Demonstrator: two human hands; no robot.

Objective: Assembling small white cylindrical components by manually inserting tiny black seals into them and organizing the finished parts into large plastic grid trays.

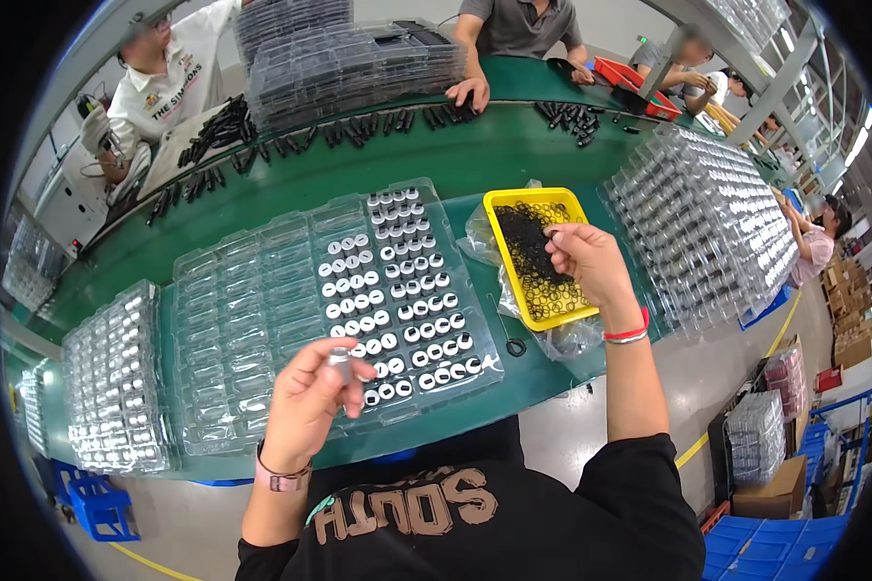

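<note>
My left hand [305,397] grips a small silver cylindrical metal part [339,360] between thumb and fingers, above the near edge of a clear plastic tray [247,339]. Rows of similar white-topped cylinders [412,266] fill the tray's right part, while its left compartments hold none. Over a yellow basket [564,318] to the right, my right hand [591,259] has its thumb and fingertips pinched together. Thin black rings [518,242] are heaped in the basket, thickest on its left side. Whatever lies in that pinch is too small to make out.
Stacked trays of cylinders stand at the left [116,387] and right [702,228]. Across the green table [358,160], black tubular parts [358,128] lie near tall tray stacks [354,73]. Co-workers sit opposite, one reaching a hand [470,92] onto the table. A loose black ring [515,347] lies beside the basket.
</note>
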